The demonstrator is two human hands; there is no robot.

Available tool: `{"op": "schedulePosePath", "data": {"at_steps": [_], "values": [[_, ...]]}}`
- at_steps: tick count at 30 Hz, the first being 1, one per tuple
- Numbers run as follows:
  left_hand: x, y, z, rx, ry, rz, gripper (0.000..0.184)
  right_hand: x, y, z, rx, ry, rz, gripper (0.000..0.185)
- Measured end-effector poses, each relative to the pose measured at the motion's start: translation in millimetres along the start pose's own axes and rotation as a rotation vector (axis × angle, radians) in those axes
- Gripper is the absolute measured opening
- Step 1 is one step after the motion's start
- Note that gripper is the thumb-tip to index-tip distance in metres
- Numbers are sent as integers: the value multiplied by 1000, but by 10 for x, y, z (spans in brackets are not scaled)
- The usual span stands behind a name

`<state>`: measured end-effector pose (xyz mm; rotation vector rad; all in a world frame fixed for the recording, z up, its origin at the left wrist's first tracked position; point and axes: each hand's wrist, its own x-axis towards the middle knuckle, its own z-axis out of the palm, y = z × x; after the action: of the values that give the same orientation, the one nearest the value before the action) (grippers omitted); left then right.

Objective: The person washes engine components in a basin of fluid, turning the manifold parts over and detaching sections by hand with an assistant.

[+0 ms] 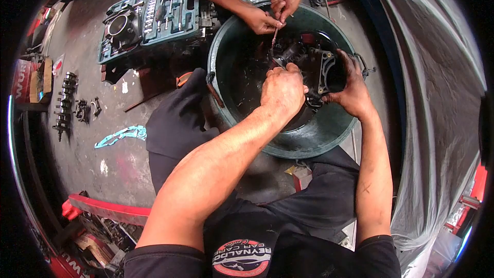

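Note:
My left hand (pixel 284 88) is closed, knuckles up, over a large green tub (pixel 302 149). What its fingers grip is mostly hidden; a dark shape shows just past the knuckles. On the tub's right side my right hand (pixel 352 88) curves around a dark metal engine part (pixel 325 69) with a pale machined flange and bolt holes, thumb below and fingers above. Dark liquid (pixel 246 85) and other dark parts lie inside the tub. Across from me, another person's two hands (pixel 285 1) hold a thin rod-like tool (pixel 275 35) that points down into the tub.
A teal socket set case (pixel 172 20) lies open at upper left, with a round-bored metal part (pixel 118 25) on it. A crankshaft (pixel 64 105), small metal parts (pixel 82 109) and a blue cloth (pixel 123 135) are on the floor. Plastic sheeting (pixel 427 98) hangs at right.

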<state>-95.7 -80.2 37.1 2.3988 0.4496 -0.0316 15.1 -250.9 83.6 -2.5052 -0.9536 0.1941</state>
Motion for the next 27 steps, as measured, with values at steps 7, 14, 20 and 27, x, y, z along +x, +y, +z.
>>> {"op": "schedulePosePath", "data": {"at_steps": [7,14,20,27], "values": [[-6,-3,-25,-17,-15,-1,49,-4,-19,6,22,-12,24,120],[3,-15,-26,-29,-26,-4,50,-14,-3,28,13,4,11,120],[-14,-12,-11,-5,-17,8,51,-22,-30,14,7,-4,28,120],[-44,-20,6,-2,-5,22,51,-19,-9,14,18,-17,6,119]]}}
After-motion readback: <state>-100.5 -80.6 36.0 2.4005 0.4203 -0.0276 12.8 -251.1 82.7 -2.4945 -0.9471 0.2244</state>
